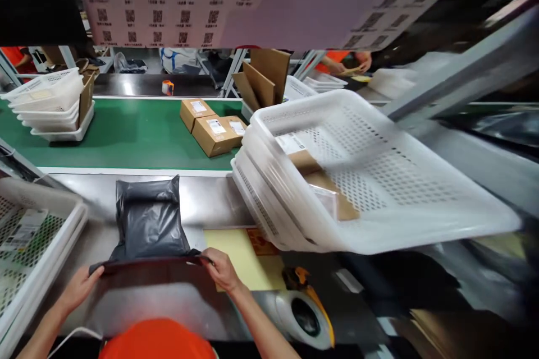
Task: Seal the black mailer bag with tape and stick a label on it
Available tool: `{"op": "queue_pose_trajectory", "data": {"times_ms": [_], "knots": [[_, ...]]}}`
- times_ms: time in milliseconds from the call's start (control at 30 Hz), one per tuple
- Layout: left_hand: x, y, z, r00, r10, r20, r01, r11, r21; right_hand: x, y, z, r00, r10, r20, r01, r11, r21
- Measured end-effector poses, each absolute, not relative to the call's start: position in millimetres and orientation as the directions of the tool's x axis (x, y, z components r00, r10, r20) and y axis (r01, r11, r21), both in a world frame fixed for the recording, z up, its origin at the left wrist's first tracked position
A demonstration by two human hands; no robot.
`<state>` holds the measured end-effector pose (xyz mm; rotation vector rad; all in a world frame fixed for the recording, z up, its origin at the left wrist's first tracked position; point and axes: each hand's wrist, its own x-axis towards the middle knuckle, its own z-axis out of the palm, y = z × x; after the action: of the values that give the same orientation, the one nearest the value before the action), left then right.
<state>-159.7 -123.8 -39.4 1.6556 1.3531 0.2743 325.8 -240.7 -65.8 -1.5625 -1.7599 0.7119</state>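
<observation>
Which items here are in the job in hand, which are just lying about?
In hand: grey poly mailer bag, its open flap held at both ends by left hand and right hand.

Lying about: tilted white baskets, cardboard boxes on the green belt, tape dispenser, yellow sheet.

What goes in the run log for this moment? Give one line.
left hand: grips flap end | right hand: grips other end | grey poly mailer: flat on steel bench | white basket: tilted, right
</observation>
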Motion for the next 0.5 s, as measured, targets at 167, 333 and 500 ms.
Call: {"op": "queue_pose_trajectory", "data": {"times_ms": [167,333,500], "knots": [[-155,-110,-40,0.225,0.914,-0.337,0.723,0.075,0.687,319,-222,-81,0.045,0.977,0.207,0.608,0.138,-0.782],[-135,-82,-45,0.141,0.927,-0.348,0.674,0.167,0.719,309,-189,-98,0.142,0.975,0.173,0.547,0.069,-0.835],[-87,-78,-73,0.001,0.947,-0.322,0.626,0.251,0.739,282,-159,-111,0.232,0.973,0.013,0.439,-0.092,-0.894]]}}
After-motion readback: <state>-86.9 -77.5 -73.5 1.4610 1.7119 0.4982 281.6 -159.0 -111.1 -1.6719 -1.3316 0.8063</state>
